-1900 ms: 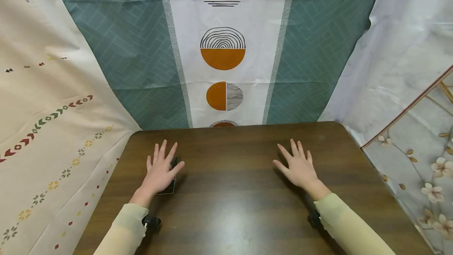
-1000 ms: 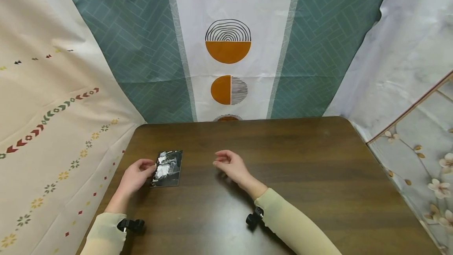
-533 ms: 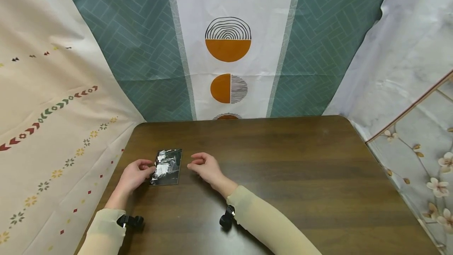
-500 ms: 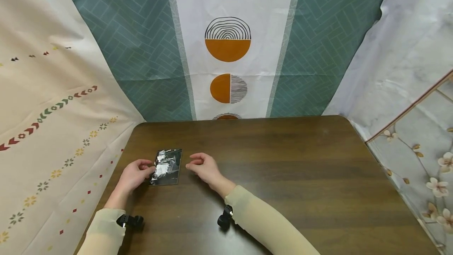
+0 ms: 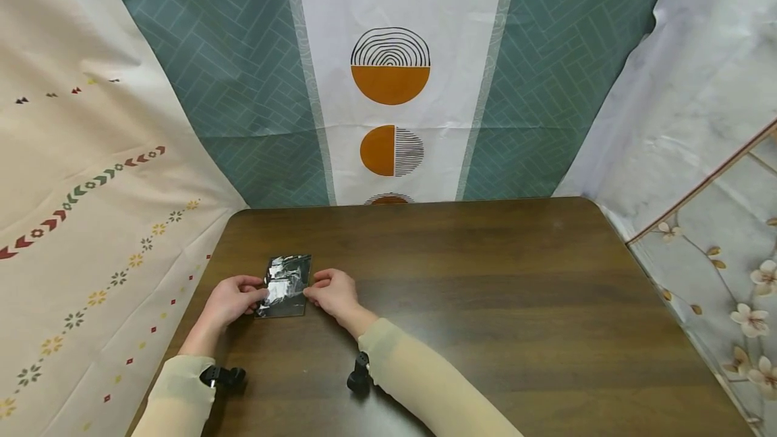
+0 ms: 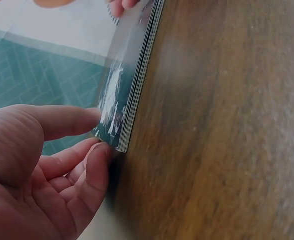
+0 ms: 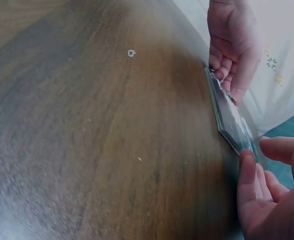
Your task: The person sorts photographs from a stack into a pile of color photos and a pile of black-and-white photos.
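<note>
1. Table [image 5: 498,302]: brown wood-grain top, light sheen, rounded far corners.
2. On its left part: one flat, dark rectangular packet [image 5: 284,288], top glossy and reflective, layered edge visible.
3. Right wrist view: small pale ring-shaped mark [image 7: 131,53] on tabletop.

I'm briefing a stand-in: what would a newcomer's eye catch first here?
Likely the orange-and-black circles down the middle of the back curtain. Next, the shiny dark packet toward the left of the brown table in the head view, between the left hand and right hand.
</note>
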`<state>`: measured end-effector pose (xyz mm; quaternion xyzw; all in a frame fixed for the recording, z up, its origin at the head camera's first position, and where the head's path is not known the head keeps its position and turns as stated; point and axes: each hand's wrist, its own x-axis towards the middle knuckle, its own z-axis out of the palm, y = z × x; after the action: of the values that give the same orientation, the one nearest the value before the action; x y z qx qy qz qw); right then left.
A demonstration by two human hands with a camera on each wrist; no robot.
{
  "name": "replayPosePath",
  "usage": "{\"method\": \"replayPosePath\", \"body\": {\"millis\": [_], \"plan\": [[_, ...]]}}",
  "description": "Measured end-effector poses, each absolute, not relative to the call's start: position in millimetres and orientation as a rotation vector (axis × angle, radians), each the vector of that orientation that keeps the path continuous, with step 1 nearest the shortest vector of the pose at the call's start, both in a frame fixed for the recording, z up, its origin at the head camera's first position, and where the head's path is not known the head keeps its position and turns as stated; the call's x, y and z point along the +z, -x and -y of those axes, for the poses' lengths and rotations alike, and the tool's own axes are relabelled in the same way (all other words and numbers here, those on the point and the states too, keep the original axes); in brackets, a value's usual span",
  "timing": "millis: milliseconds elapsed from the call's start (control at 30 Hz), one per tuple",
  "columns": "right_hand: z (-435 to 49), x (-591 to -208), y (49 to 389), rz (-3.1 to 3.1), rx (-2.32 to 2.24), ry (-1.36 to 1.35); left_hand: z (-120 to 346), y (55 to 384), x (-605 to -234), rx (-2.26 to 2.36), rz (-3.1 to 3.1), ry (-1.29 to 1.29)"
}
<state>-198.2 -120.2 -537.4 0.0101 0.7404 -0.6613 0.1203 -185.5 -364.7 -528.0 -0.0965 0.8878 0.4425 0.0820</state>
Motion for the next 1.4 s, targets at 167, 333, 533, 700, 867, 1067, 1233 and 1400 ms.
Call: {"method": "replayPosePath", "body": {"millis": [167, 333, 533, 700, 867, 1067, 1233, 1400], "plan": [[125, -539, 199, -2.123, -1.931, -0.078, 364, 187, -528, 1.321, -2.653, 0.292], [127, -540, 200, -2.078, -1.954, -0.107, 365, 187, -529, 1.316, -2.652, 0.305], [131, -537, 198, -2.114, -1.936, -0.085, 366, 186, -528, 1.306, -2.656, 0.323], [133, -536, 198, -2.156, -1.893, -0.098, 365, 184, -529, 1.321, -2.66, 0.336], [133, -537, 200, -2.181, -1.857, -0.109, 364, 182, -529, 1.327, -2.677, 0.31], [133, -538, 201, -2.181, -1.836, -0.113, 363, 181, -531, 1.306, -2.688, 0.324], [132, -537, 201, -2.187, -1.811, -0.123, 363, 181, -532, 1.3, -2.698, 0.325], [134, -536, 202, -2.202, -1.791, -0.124, 363, 181, -531, 1.321, -2.695, 0.331]]}}
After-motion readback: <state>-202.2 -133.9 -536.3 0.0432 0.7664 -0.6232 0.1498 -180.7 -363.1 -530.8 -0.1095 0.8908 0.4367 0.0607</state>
